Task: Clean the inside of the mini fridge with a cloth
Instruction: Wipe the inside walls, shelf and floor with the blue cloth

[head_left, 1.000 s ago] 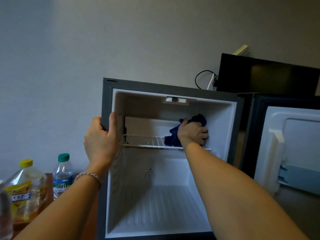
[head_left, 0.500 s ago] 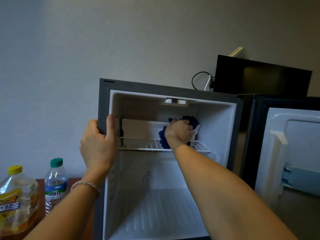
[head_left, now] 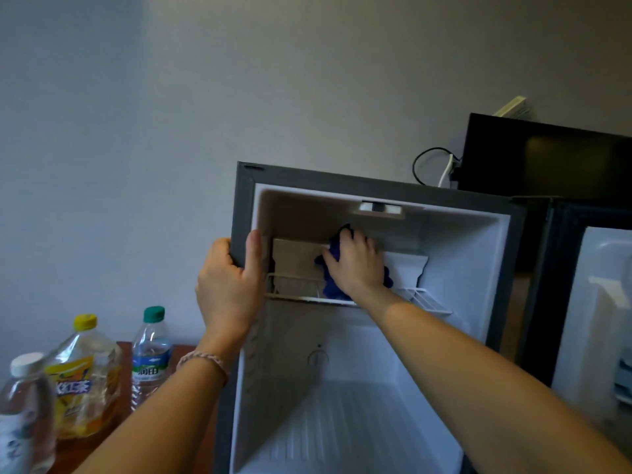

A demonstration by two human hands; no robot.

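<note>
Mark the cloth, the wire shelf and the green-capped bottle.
cloth point(head_left: 331, 291), head view, lower folds below the hand.
wire shelf point(head_left: 422, 299), head view, bare right part.
green-capped bottle point(head_left: 151, 354), head view, upper body.

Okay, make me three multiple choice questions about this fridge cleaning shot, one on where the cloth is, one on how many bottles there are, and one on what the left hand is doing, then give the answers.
1. Where is the blue cloth?
A. On the fridge floor
B. Against the back wall above the wire shelf
C. On the door

2. How many bottles stand left of the mini fridge?
A. One
B. Two
C. Three

3. What is the left hand doing?
A. Gripping the fridge's left front edge
B. Hanging free
C. Holding a bottle

Answers:
1 B: the right hand presses the cloth to the back panel, just above the shelf.
2 C: a white-capped bottle, a yellow-capped bottle and a green-capped bottle show.
3 A: its thumb and fingers wrap round the dark frame.
</note>
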